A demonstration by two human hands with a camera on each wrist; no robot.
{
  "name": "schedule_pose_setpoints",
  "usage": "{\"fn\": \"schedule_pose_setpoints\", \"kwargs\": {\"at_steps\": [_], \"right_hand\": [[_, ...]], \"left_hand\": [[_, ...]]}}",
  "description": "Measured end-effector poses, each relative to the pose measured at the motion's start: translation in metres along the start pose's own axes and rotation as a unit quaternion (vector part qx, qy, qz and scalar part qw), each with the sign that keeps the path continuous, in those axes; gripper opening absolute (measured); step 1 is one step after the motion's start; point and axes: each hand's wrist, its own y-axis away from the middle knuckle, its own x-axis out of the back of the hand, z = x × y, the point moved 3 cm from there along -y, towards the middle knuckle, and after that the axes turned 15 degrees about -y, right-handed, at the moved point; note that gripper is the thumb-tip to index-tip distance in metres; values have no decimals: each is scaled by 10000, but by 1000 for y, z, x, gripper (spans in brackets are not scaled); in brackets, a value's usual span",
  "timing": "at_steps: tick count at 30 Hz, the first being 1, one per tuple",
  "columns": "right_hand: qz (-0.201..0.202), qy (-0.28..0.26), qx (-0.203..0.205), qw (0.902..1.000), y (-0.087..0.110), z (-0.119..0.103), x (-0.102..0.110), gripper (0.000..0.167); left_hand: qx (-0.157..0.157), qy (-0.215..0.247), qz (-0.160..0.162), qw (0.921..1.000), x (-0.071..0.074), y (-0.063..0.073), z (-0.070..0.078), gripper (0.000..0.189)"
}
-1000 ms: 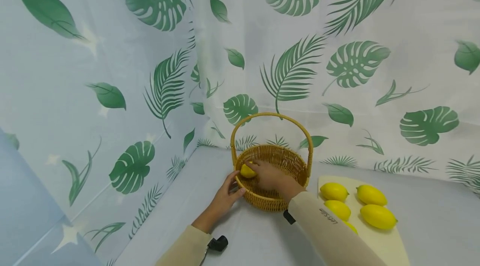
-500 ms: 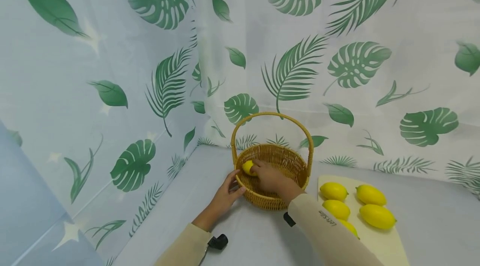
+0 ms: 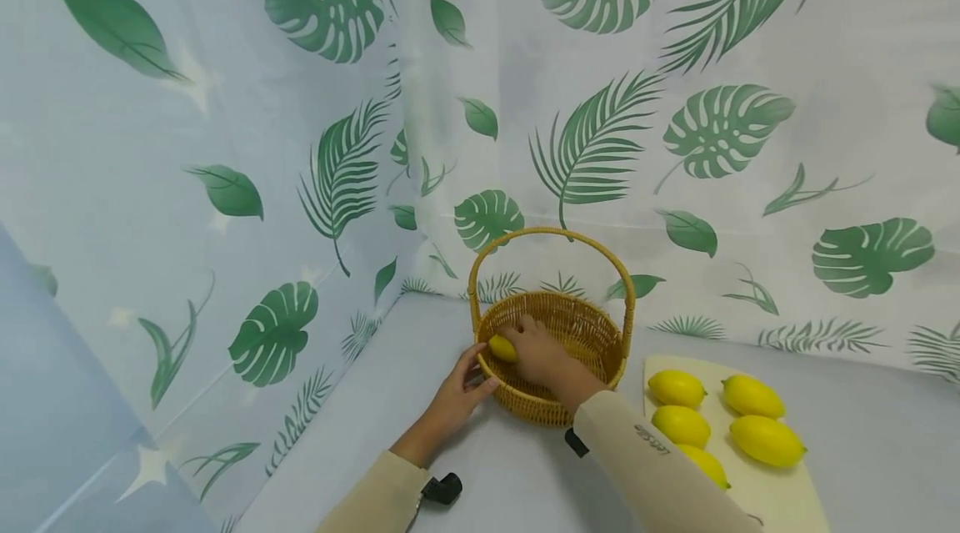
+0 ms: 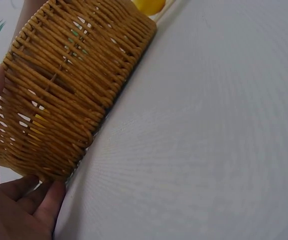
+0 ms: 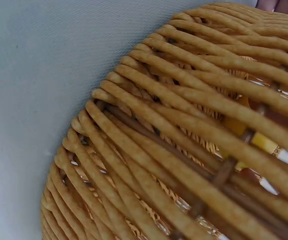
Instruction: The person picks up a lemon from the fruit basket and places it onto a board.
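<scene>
A round wicker basket (image 3: 536, 412) with a tall arched handle stands on the table. My left hand (image 3: 456, 395) holds its left side, thumb at the front and fingers around the outer wall; in the left wrist view, fingertips (image 4: 51, 205) press near the base. Inside, by the left wall, is a yellow lemon (image 3: 502, 348). My right hand (image 3: 538, 356) reaches over the front rim and grips this lemon, fingers bent at its far side, thumb hidden. Through the weave, the right wrist view shows a bit of the yellow lemon (image 5: 264, 142).
Right of the basket lies a cream board (image 3: 776, 504) bearing several lemons (image 3: 767, 440), partly covered by my right sleeve (image 3: 645, 458). Leaf-printed curtains (image 3: 750, 266) rise behind and to the left. The pale tabletop (image 3: 517, 475) extends in front of the basket.
Inside the basket, the lemon has turned and sits slightly lower, with the right hand's fingers shifted to its far side. The left hand keeps its hold on the basket.
</scene>
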Motion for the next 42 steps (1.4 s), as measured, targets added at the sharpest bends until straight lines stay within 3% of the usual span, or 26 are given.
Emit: {"fn": "schedule_pose_setpoints", "kwargs": {"at_steps": [8,17,23,33,42], "right_hand": [[-71,-71,10,9999,6,2,-2,59],[-469,-201,105,9986,21,4,5,54],[-300,-272,80,9991,35,14,14,48],[129,-377,321,9987,57,11,37,47],[397,-262,563,9973,70,6,44,55]], "left_hand": [[-8,-33,-62,10000,-1,2,2,66],[159,-67,-49,9998,3,3,3,67],[117,-80,-98,9999,1,3,5,69],[-22,-11,-240,9997,11,13,39,71],[-16,-42,-188,9998,10,13,37,71]]}}
